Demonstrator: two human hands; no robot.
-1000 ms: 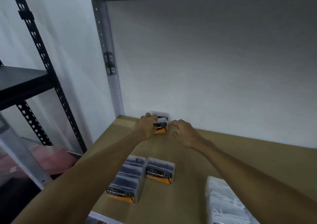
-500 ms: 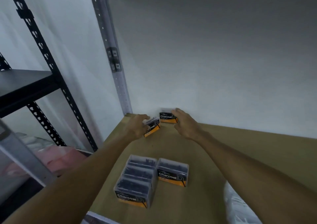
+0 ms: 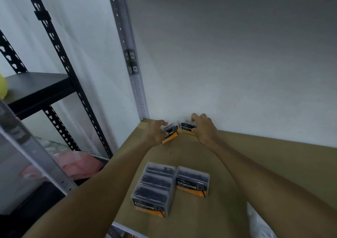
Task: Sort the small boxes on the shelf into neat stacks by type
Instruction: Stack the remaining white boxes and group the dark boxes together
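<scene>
Two small clear boxes labelled "Charcoal", with orange bottoms, sit at the back of the brown shelf board by the wall. My left hand grips the left Charcoal box, which is tilted. My right hand holds the right Charcoal box, which stands against the wall. Nearer to me, a row of three Charcoal boxes lies one behind another, and a single Charcoal box sits right beside it.
A grey perforated upright marks the shelf's back left corner. A black shelf unit stands to the left, with pink plastic below. A white plastic pack pokes in at the bottom right.
The two back boxes, close together a second ago, have been drawn apart: the left one moved left and tilted, the right one stays by the wall. The camera has moved closer.
</scene>
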